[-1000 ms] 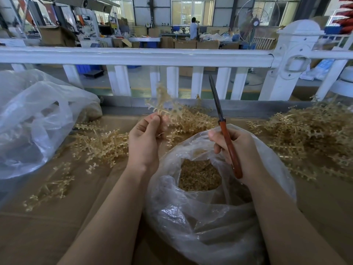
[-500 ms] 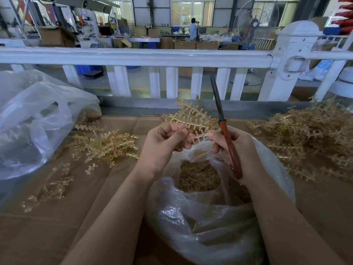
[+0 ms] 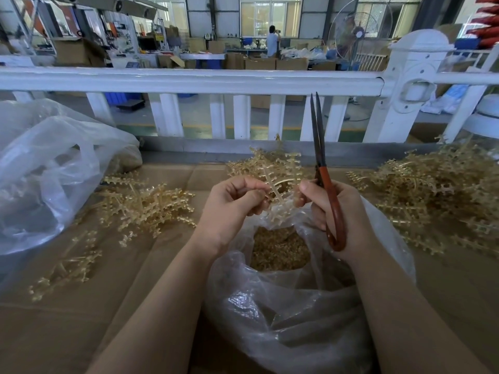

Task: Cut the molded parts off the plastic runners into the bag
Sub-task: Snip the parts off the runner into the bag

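The bag standing open near the person already holds a good layer of cut-off parts — so a fair share of the job looks done. A lot is left, though: a big heap of uncut runners lies on the tabletop to the right, and looser runners are spread to the left; whether those left ones are stripped or still carry parts is hard to tell.

The left hand pinches one runner with curled fingers, holding it just above the bag's mouth. The right hand is wrapped round the red handles of the scissors, blades pointing up and nearly together, not on the runner, while its fingertips seem to touch the runner's right end.

The right palm hides the lower handle loop, the bag's depth cannot be judged — and a second bag at far left is too cloudy to show its contents.
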Demonstrator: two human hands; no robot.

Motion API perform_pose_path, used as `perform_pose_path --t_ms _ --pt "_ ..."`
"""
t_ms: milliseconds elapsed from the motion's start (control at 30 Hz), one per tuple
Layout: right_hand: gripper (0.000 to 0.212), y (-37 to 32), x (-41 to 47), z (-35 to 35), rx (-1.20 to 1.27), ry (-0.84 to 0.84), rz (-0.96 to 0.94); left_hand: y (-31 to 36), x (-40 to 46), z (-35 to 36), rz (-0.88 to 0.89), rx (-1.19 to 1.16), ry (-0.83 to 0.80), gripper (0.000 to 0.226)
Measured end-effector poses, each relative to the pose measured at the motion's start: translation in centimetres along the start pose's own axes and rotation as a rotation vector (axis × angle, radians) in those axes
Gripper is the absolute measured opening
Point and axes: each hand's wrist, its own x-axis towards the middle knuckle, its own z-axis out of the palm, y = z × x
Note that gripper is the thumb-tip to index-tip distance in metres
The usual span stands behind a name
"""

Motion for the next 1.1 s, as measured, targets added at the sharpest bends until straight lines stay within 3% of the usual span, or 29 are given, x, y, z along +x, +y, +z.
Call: perform_pose_path --t_ms 133,300,367,467,533,633,767,900,1000,1100 --pt "0.007 0.0 0.0 0.2 -0.14 0.008 0.018 -0.1 0.0 0.1 -0.032 0.004 -0.028 0.019" --pt "0.004 -0.1 0.0 0.8 -0.265 0.02 -0.008 -0.2 -0.3 0.2 -0.087 -0.041 -0.209 0.018" --pt "0.008 -0.1 -0.1 1.0 -0.301 0.025 -0.016 -0.5 -0.1 0.3 -0.127 0.026 -0.202 0.027" --pt "0.013 0.1 0.0 1.2 -0.341 0.037 -0.032 -0.6 0.0 0.3 -0.17 0.062 -0.175 0.002" --pt "0.014 0.2 0.0 1.4 -0.369 0.016 -0.05 -0.7 0.1 0.1 -0.164 0.105 -0.18 0.014" --pt "0.013 0.3 0.0 1.4 -0.372 -0.018 -0.061 -0.5 0.0 0.1 -0.17 0.114 -0.188 0.009" --pt "0.018 0.5 0.1 1.3 -0.309 0.025 -0.031 -0.5 -0.1 0.3 -0.152 0.12 -0.197 0.029" --pt "0.012 0.5 0.2 1.1 -0.285 0.036 -0.048 -0.2 -0.1 0.3 -0.184 0.052 -0.211 0.007" --pt "0.011 0.7 0.3 1.2 -0.329 0.037 -0.055 -0.2 -0.3 0.3 -0.18 0.093 -0.185 0.018" --pt "0.011 0.9 0.4 1.3 -0.334 0.016 -0.028 -0.4 -0.3 0.6 -0.15 0.093 -0.15 0.013"
